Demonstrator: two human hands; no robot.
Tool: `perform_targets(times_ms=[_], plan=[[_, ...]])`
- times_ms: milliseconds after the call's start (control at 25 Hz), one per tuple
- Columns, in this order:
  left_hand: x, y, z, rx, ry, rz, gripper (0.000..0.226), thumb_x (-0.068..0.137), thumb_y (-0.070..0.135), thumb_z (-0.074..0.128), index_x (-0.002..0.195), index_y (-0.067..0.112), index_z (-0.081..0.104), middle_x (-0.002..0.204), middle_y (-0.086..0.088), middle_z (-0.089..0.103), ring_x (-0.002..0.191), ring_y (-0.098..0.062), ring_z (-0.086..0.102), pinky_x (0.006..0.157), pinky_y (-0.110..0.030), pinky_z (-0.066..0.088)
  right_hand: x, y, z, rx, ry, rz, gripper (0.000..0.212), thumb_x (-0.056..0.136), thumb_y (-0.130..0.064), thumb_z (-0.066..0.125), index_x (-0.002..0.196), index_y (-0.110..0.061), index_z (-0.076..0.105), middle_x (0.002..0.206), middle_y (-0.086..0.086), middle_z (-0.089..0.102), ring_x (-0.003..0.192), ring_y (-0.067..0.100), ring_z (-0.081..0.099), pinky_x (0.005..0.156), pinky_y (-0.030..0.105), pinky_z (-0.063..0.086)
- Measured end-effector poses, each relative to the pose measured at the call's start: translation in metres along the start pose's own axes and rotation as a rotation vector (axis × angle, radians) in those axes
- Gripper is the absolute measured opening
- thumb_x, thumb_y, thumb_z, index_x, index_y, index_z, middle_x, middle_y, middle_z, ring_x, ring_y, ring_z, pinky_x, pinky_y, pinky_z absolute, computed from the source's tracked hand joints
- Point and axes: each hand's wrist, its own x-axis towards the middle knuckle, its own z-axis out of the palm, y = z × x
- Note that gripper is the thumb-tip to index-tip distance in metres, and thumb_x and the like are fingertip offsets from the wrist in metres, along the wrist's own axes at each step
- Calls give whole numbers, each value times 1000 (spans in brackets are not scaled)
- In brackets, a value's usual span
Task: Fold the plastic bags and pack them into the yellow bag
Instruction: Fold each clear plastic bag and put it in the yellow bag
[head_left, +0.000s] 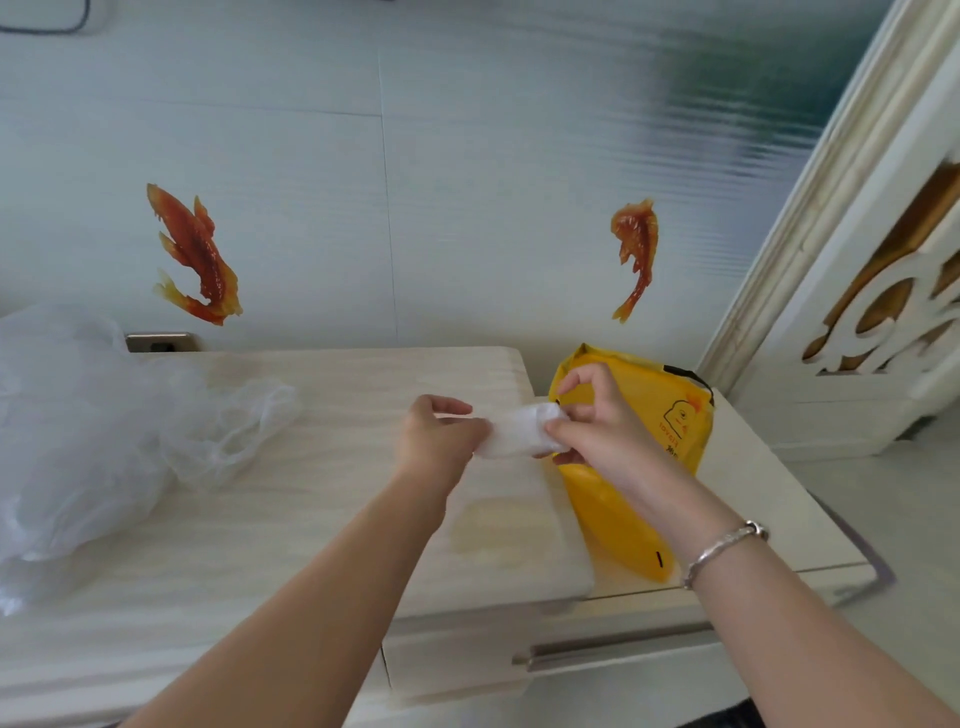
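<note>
Folded plastic bag (522, 431) held over the desk (322, 519), just left of the yellow bag (649, 415).
Head view: pinched at its left end by left hand (436, 434), at its right end by right hand (597, 421), fingers curled round it; loose plastic bags (104, 426) heaped well left of the yellow bag.

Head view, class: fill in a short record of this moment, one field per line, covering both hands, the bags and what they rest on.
left hand: grips one end of the folded plastic bag
right hand: pinches the other end
folded plastic bag: small white bundle, held above the table
yellow bag: lies at the table's right end, beneath the right hand
loose plastic bags: unfolded clear heap on the left
table: pale wood grain
</note>
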Motion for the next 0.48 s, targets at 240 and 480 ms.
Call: perform_targets(times_ms=[240, 480], plan=[[0, 3, 34, 84, -107, 120, 7, 92, 19, 57, 96, 13, 59, 92, -1, 62, 80, -13, 58, 65, -24, 42, 14, 3, -45, -230, 218, 9, 35, 88, 2, 46, 83, -23, 71, 105, -2, 62, 92, 16, 55, 64, 22, 43], [11, -8, 64, 261, -437, -16, 37, 98, 45, 45, 122, 25, 64, 104, 11, 54, 102, -12, 48, 93, -28, 38, 65, 42, -62, -237, 258, 416, 34, 95, -15, 51, 126, -2, 55, 122, 17, 57, 111, 34, 53, 99, 44, 46]])
